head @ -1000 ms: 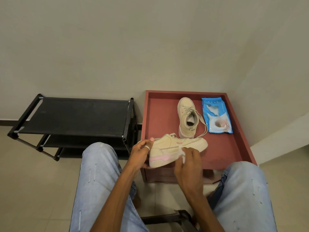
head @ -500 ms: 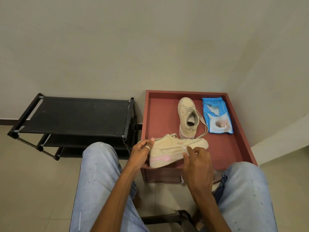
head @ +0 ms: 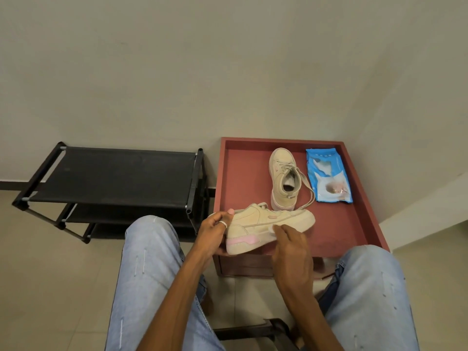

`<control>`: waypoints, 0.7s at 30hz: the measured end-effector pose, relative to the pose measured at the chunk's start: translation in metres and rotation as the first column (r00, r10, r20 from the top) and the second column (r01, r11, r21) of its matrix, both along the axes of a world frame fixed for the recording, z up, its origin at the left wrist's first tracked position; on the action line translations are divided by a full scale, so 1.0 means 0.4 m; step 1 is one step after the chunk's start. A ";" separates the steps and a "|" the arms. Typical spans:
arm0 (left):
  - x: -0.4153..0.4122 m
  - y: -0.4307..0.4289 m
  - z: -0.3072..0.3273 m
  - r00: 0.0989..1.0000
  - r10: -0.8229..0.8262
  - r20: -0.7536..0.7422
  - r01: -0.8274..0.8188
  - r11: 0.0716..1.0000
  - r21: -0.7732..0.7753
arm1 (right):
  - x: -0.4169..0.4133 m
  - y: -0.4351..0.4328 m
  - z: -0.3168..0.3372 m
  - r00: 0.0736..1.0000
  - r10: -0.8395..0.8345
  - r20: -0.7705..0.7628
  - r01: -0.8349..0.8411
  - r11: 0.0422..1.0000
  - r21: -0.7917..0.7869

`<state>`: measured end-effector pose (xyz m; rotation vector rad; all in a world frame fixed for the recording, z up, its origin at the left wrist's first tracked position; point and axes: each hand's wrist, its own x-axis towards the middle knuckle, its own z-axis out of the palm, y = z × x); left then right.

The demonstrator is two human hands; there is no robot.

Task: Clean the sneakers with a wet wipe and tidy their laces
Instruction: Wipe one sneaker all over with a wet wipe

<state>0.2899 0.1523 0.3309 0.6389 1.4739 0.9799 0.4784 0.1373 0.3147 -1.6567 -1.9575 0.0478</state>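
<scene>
Wiping the sole rim goes best in short, firm strokes. Your right hand [head: 291, 247] pinches the wet wipe [head: 274, 228] against the side of the held sneaker [head: 263, 220], so work toward the toe. Your left hand [head: 215, 231] grips the heel; brace it there, over the near edge of the red table [head: 349, 224]. Beyond, the second sneaker [head: 282, 178] stands on the table, its lace [head: 309, 196] trailing, with the wipe pack [head: 328, 178] just beside.

The near sneaker [head: 260, 221] at the matt red tray's [head: 342, 224] 6 o'clock and the far sneaker [head: 281, 160] at 12 look like matt beige suede, and the wipe [head: 273, 228] like soft white cloth. The wipes pack [head: 328, 173] at 1 o'clock is glossy crinkled plastic, and the rack [head: 114, 173] at 9 o'clock has black woven cloth.
</scene>
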 end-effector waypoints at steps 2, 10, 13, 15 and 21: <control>0.001 0.000 -0.001 1.000 -0.001 -0.005 0.001 1.000 0.002 | -0.017 -0.014 -0.005 0.994 0.104 -0.019 -0.104 0.995 0.006; -0.001 0.000 -0.006 1.000 -0.012 -0.005 0.012 1.000 0.006 | -0.005 -0.006 -0.013 0.973 0.217 -0.075 -0.213 0.976 0.047; -0.005 -0.001 -0.008 1.000 -0.019 -0.001 0.019 1.000 0.010 | 0.038 0.025 -0.014 0.986 0.158 -0.058 -0.158 0.987 0.008; -0.006 -0.002 -0.008 1.000 -0.024 0.000 0.024 1.000 0.014 | 0.069 0.040 -0.007 0.993 0.098 -0.059 -0.099 0.995 -0.008; -0.006 0.001 -0.011 1.000 -0.023 -0.006 0.023 1.000 0.009 | 0.061 0.042 0.013 0.987 0.047 -0.154 -0.046 0.999 0.015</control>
